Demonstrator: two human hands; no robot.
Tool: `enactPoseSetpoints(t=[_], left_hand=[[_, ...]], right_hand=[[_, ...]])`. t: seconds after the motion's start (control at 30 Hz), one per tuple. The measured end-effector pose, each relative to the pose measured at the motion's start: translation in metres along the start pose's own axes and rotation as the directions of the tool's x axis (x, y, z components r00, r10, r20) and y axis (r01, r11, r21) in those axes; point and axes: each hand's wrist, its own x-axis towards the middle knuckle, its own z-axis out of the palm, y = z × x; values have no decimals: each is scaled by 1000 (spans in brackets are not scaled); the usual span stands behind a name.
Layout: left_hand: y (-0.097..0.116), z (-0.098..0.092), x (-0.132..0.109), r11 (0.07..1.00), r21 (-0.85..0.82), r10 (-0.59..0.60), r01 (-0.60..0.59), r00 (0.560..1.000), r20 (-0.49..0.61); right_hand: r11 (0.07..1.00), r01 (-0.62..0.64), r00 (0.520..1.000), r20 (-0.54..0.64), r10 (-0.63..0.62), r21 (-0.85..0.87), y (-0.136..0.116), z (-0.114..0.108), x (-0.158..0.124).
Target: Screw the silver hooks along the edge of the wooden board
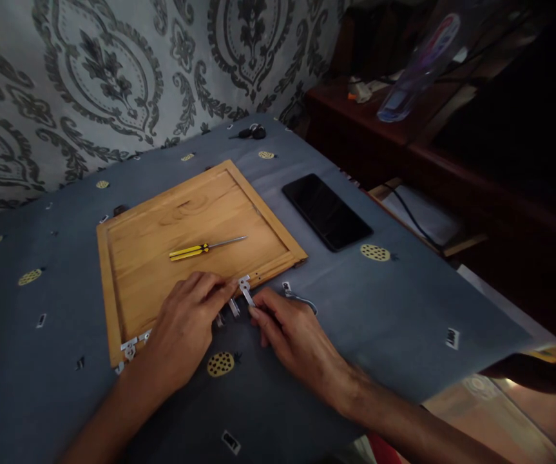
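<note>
A framed wooden cabinet door point(200, 206) lies flat on the cloth. My right hand point(294, 332) pinches the arm of a silver metal hinge point(245, 290) at the door's near edge. Beside it, my left hand point(191, 316) rests over that edge, its fingers drawn together and the tips against the hinge's side; what sits beneath the palm is hidden. Just below the left fingertips, another metal piece point(234, 308) sticks out. Similar hinge hardware point(130, 348) shows at the near left corner. A yellow-and-black screwdriver point(205, 248) lies on the door.
A blue-grey tablecloth point(403, 316) with pineapple prints covers the table. Right of the door lies a black phone point(326, 211); keys point(252, 131) are near the patterned wall. A clear bottle point(398, 100) stands on dark red furniture point(355, 106). A curved metal object point(305, 301) lies beyond my right hand.
</note>
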Motion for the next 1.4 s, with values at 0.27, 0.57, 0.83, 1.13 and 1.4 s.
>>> enactPoseSetpoints(t=[0.27, 0.57, 0.83, 1.13, 1.4], left_hand=[[-1, -1, -1, 999, -38, -10, 10, 1000, 11], [-2, -1, 1, 999, -50, 6, -6, 1000, -16], [-2, -2, 0, 996, -88, 0, -1, 1000, -12], [0, -6, 2, 996, -93, -6, 8, 1000, 23], [-1, -5, 1, 996, -85, -6, 7, 1000, 12]], right_hand=[[1000, -11, 1000, 11, 11, -5, 0, 0, 0], [1000, 6, 1000, 11, -6, -3, -2, -1, 1], [1000, -23, 1000, 7, 23, 1, -2, -1, 1], [1000, -14, 1000, 15, 14, 6, -2, -1, 1], [1000, -4, 1000, 7, 4, 7, -3, -2, 1]])
